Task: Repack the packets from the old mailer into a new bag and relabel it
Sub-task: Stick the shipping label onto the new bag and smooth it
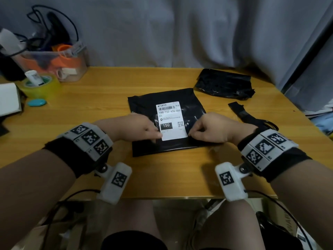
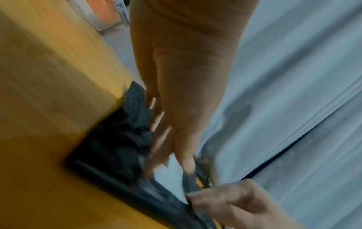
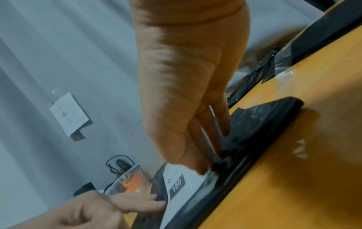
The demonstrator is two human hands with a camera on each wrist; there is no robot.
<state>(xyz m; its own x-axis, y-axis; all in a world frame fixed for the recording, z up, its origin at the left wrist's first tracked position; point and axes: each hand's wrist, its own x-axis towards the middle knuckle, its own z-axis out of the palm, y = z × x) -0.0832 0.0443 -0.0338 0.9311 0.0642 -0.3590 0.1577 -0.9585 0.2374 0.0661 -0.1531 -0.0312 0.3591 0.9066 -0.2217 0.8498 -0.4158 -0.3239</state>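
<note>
A: Where is the bag now?

B: The new black mailer bag lies flat on the wooden table, between the two hands. The white shipping label is on top of it. The left hand has its fingers stretched, and they press the near left corner of the label. The right hand is at the near right corner; its fingertips are bent down on the label edge and the bag, but whether they pinch something I cannot tell, the wrist views are blurred.

A: So the step is to stick the label?

B: I think yes, to smooth it down. It is better to rub from the middle toward the edges, so no air stays under it, and to keep one hand pressing so the slippery bag does not slide.

A: Any risk?

B: The bag surface looks wrinkled over the packets inside, so the label can crease across the barcode. The old crumpled mailer lies beyond the right hand, well apart, and a torn black strip is just to the right of that hand.
</note>
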